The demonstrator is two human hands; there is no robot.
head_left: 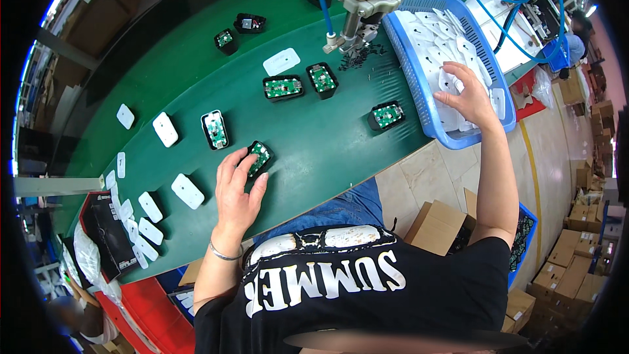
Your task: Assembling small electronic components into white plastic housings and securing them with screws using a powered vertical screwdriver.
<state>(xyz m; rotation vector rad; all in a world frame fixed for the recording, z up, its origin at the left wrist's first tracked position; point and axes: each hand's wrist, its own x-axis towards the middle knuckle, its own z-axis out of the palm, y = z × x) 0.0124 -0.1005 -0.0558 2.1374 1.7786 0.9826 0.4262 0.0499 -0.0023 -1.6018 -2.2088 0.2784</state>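
On the green counter (314,144), near its front edge, the left hand (237,187) rests fingers spread over a small black case with a green circuit board (260,157) showing inside. Fingertips touch its near side; no closed grip yet. The right hand (466,95) reaches into the blue basket (419,92) of white covers (432,33), fingers loosely open, touching the pile; cannot tell whether one cover is pinched.

Judgement: pick a single cover cleanly, not two stuck together. Steady the case by its rim, keeping fingers off the board. Seat the cover square before pressing.

Nearby: more open cases (283,87) further up the counter, finished white pieces (165,129) to the left, a metal tool head (359,6) with blue hoses hanging above.
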